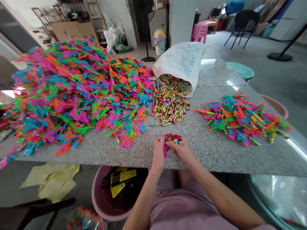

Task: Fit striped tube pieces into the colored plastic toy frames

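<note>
At the table's front edge, my left hand (159, 154) is closed on a flat pink plastic piece (165, 149); its full shape is hidden by the fingers. Right beside it, my right hand (183, 150) is wrapped round several small printed tubes (176, 138) with red ends, its fingertips close to the pink piece. Beyond the hands, a heap of yellow and red tubes (170, 104) spills from a white woven sack (182, 62). A huge mound of pink, blue, green and orange plastic pieces (84, 89) covers the left side. On the right lies a smaller pile (242, 116) of plastic pieces mixed with tubes.
The speckled stone table (136, 155) ends just before my body. Below its edge stand a pink tub (99, 202) with black and yellow packets and a green tub (258, 195) holding clear plastic. Filled clear bags (87, 226) lie on the floor. A fan (144, 27) stands behind.
</note>
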Motion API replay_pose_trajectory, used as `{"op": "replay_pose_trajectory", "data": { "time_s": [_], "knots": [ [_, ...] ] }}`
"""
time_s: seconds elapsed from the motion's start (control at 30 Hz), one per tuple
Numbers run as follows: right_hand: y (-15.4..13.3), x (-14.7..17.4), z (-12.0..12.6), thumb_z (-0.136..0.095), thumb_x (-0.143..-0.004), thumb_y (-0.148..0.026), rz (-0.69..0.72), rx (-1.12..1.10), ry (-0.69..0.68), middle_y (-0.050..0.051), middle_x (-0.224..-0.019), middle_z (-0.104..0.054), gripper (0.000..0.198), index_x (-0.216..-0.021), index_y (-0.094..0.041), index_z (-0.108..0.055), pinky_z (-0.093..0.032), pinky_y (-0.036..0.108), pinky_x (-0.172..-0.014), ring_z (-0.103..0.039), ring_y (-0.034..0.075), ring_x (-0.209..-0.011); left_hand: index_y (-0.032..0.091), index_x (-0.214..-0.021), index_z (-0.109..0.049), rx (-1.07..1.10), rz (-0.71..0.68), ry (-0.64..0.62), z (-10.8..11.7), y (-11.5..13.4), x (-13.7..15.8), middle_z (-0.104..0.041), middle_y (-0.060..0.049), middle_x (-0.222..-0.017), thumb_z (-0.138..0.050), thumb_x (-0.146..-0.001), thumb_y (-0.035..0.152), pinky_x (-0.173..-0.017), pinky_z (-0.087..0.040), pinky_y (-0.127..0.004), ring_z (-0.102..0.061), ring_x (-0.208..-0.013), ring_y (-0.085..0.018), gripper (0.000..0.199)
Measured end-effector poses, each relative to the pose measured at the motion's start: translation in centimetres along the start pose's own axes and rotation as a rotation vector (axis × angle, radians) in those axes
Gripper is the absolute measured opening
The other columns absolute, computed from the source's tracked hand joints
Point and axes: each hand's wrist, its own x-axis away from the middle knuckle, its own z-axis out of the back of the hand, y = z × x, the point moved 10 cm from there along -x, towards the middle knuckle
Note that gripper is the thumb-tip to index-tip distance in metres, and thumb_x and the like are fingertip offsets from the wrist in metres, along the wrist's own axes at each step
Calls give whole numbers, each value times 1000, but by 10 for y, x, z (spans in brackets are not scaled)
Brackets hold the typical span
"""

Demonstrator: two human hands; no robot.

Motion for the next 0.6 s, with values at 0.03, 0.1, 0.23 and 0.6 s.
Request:
{"op": "replay_pose_trajectory", "data": {
  "time_s": [0.03,0.1,0.23,0.6],
  "knots": [
    [-3,1,2,-77,-59,-31,5,6,5,-2,-64,-65,28,-80,-17,-64,-46,25,-53,-56,12,-53,20,-79,-49,123,59,-42,-12,-5,6,-58,0,-77,-51,-81,58,-74,-47,-30,-58,-76,-15,38],
    [-10,4,9,-77,-60,-30,27,17,21,-2,-64,-64,26,-79,-17,-64,-45,23,-52,-55,11,-53,20,-84,-51,235,118,-98,-24,-5,17,-60,-1,-85,-57,-79,55,-79,-48,-31,-59,-81,-15,36],
    [-19,16,26,-78,-60,-31,47,22,64,0,-70,-67,33,-84,-17,-63,-48,24,-55,-60,13,-59,22,-102,-50,166,138,-27,-10,3,27,-60,2,-92,-80,-64,34,-71,-50,-25,-60,-78,-10,50],
    [-43,44,41,-79,-62,-38,64,178,88,2,-73,-68,35,-85,-17,-62,-53,27,-56,-62,15,-60,19,-105,-56,70,39,-82,-30,17,40,-61,3,-76,-74,-72,36,-60,-47,-18,-57,-64,-7,41]
  ]
}}
